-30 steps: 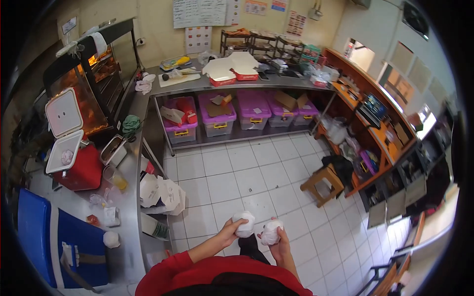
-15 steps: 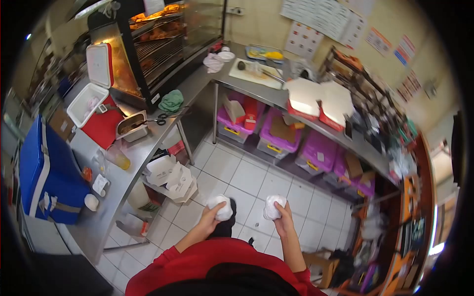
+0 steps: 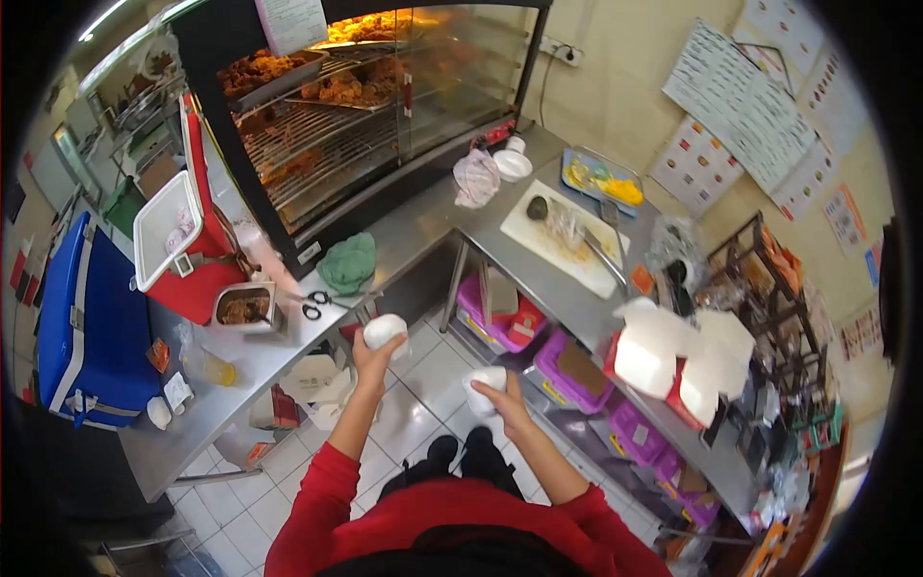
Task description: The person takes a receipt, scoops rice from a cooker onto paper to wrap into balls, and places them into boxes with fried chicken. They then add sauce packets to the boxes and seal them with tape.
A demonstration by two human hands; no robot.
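My left hand [image 3: 369,365] is closed around a round white wrapped bundle [image 3: 386,331], held up near the corner where the two counters meet. In my right hand [image 3: 511,404] is a second white wrapped bundle [image 3: 484,390], pinched between thumb and fingers a little lower and to the right. Both bundles are in the air above the tiled floor; what lies inside the wrapping is hidden. Close to the left bundle are black-handled scissors [image 3: 316,305] and a green cloth [image 3: 347,264] on the left counter.
A heated display case [image 3: 317,183] with fried food stands on the left counter. Beside it are an open red cooler [image 3: 197,293], a metal food pan [image 3: 273,316] and a blue cooler bag [image 3: 106,337]. The right counter holds a cutting board [image 3: 527,223] with a knife, and open takeaway boxes [image 3: 642,361].
My view has turned and moved closer to the counters and display case. Both hands have moved up and forward, still holding the white bundles.
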